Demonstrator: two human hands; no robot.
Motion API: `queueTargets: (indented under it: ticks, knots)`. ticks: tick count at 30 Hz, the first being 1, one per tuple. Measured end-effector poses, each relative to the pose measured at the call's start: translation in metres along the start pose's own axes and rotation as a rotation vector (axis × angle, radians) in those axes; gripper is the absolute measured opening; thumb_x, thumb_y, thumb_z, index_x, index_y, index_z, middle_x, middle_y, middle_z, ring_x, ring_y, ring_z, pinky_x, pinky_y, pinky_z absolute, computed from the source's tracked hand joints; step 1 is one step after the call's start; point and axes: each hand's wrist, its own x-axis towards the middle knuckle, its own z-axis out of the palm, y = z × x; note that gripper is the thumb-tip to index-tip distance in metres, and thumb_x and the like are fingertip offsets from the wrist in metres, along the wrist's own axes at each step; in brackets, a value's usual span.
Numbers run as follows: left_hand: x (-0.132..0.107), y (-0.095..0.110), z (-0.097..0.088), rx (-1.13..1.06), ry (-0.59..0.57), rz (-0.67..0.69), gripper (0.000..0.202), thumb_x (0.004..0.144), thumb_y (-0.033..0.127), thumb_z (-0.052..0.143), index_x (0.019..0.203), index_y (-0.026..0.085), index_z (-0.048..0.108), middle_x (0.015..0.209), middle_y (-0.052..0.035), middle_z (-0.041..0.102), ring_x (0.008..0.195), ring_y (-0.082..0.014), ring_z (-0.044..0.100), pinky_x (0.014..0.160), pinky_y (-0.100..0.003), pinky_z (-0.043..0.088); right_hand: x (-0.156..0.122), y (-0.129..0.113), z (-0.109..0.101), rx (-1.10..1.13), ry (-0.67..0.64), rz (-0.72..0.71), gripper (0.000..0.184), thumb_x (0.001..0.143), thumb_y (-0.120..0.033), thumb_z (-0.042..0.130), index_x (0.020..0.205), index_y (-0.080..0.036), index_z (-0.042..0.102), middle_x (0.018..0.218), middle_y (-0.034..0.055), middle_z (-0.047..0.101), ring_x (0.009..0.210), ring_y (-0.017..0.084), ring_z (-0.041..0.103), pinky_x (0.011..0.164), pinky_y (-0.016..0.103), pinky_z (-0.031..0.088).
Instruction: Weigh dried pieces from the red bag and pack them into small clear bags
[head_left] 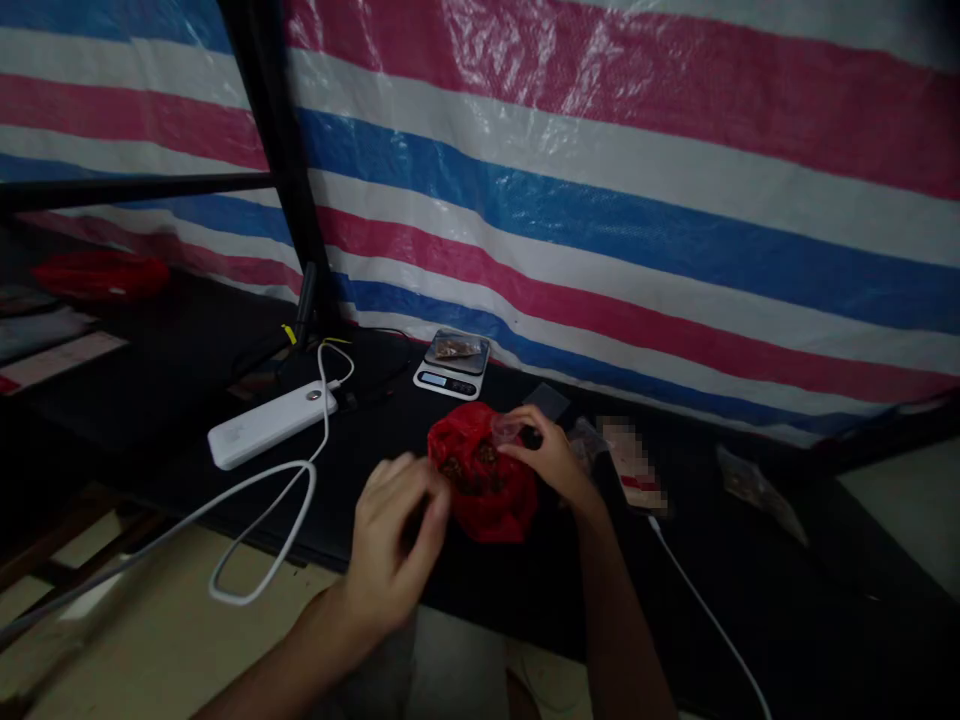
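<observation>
An open red plastic bag point(501, 515) sits on the black tabletop, with small brown pieces point(487, 455) visible inside. My right hand point(551, 455) pinches a small, clear plastic piece, perhaps a cup point(507, 430), over the bag's far right rim. At the bag's left edge is my left hand point(397, 530), its fingers curled and thumb tip near the fingertips; what they grip, if anything, is hidden. Behind the bag stands a small digital scale point(450, 382), bearing a clear packet of brown pieces point(457, 347).
A white power bank point(274, 425) with a looping white cable point(311, 480) lies left. To the right are a phone-like object point(634, 470), partly pixelated, and a filled clear packet point(761, 490). A black metal post point(281, 150) rises before the striped plastic sheet point(600, 200).
</observation>
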Motion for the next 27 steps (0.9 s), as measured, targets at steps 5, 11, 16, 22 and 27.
queueTargets:
  ticks: [5,11,16,22,27]
  knots:
    - [0.044,-0.038,0.025,0.516,-0.338,-0.020,0.050,0.081,0.055,0.029,0.075,0.019,0.062,0.066,-0.0100,0.062,0.064,-0.0237,0.059,0.064,-0.033,0.039,-0.005,-0.004,0.002,0.039,-0.260,-0.056,0.034,0.067,-0.028,0.066,0.100,-0.024,0.060,0.099,0.0004,0.063,0.092,0.017,0.056,0.082,0.030,0.041]
    - [0.060,-0.061,0.059,0.367,-0.345,-0.011,0.042,0.089,0.041,0.020,0.092,0.020,0.056,0.082,-0.0080,0.065,0.075,-0.0202,0.061,0.063,-0.026,0.039,-0.007,0.004,0.015,-0.218,-0.236,-0.042,0.039,0.067,-0.029,0.066,0.106,-0.031,0.058,0.107,0.0017,0.059,0.100,0.020,0.052,0.087,0.035,0.038]
    - [0.104,-0.062,0.083,0.174,-0.257,-0.032,0.039,0.089,0.037,0.022,0.099,0.021,0.056,0.092,-0.0080,0.065,0.086,-0.0218,0.061,0.070,-0.028,0.040,-0.001,0.005,0.013,-0.360,-0.109,-0.052,0.037,0.069,-0.025,0.065,0.105,-0.029,0.057,0.106,0.0012,0.059,0.098,0.019,0.053,0.085,0.034,0.037]
    - [0.130,-0.067,0.104,-0.082,-0.165,-0.019,0.037,0.089,0.035,0.028,0.098,0.018,0.059,0.091,-0.0072,0.066,0.084,-0.0201,0.061,0.074,-0.026,0.041,0.002,0.005,0.011,-0.593,0.067,-0.052,0.029,0.076,-0.023,0.057,0.105,-0.026,0.055,0.104,0.0043,0.061,0.096,0.022,0.052,0.080,0.036,0.033]
    - [0.123,-0.067,0.105,-0.165,-0.143,0.053,0.038,0.089,0.035,0.027,0.098,0.017,0.059,0.088,-0.0061,0.066,0.078,-0.0178,0.060,0.072,-0.025,0.041,0.004,0.001,0.014,-0.643,0.128,-0.101,0.031,0.081,-0.022,0.050,0.112,-0.022,0.049,0.110,0.0061,0.058,0.099,0.021,0.049,0.081,0.035,0.031]
